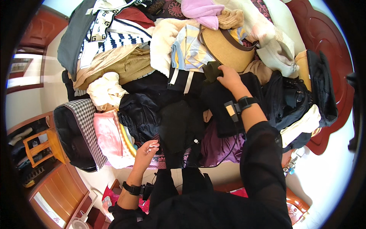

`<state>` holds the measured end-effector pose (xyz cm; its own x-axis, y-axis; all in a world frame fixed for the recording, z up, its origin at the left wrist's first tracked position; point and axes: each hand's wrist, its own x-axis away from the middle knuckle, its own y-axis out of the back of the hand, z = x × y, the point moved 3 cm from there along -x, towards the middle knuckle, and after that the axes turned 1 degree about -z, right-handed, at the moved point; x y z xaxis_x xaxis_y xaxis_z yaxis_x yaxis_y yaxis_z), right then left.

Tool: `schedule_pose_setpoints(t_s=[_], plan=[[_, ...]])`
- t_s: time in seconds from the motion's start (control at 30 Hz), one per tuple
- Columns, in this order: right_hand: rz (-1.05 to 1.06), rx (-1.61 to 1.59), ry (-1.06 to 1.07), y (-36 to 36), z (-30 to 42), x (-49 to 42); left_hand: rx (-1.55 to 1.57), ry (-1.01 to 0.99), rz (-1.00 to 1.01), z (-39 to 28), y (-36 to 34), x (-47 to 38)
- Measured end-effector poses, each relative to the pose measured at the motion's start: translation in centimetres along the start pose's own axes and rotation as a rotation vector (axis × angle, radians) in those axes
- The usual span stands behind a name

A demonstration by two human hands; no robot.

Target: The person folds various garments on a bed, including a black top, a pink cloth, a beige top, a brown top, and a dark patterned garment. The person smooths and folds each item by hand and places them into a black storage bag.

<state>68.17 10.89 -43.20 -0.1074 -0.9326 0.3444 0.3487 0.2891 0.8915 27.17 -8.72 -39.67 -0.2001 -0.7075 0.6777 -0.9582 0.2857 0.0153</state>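
My right hand (230, 79) is stretched out over the pile, its fingers on a folded dark olive cloth (212, 72). Just beyond that cloth lie a tan sun visor with a brown band (227, 47) and a folded blue, yellow and grey plaid cloth (191, 50). Below my right forearm is a black folded garment (223, 114). My left hand (147, 153) hovers near the bed's front edge with fingers loosely curled and nothing in them. Around it are a black garment (180, 123) and folded pink and white cloths (110, 134).
Clothes cover much of the bed. A houndstooth-trimmed black fabric bin (83, 126) stands at the left, a purple cloth (217, 146) hangs near the front edge, and black bags (294, 97) lie right. Beyond them rises a dark red wooden headboard (328, 57). A wooden chair (43, 147) is far left.
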Motion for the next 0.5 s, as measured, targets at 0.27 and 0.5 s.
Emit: schedule_pose_setpoints(t_s=[0.27,0.5], plan=[[-0.311,0.300,0.230,-2.2,-2.9,10.9,-0.012,0.012,0.036,0.3,-1.4,-1.1],[-0.420,0.130,0.342,-2.7,-6.5,17.8,-0.101,-0.026,0.093,-0.9,-3.9,-3.8]])
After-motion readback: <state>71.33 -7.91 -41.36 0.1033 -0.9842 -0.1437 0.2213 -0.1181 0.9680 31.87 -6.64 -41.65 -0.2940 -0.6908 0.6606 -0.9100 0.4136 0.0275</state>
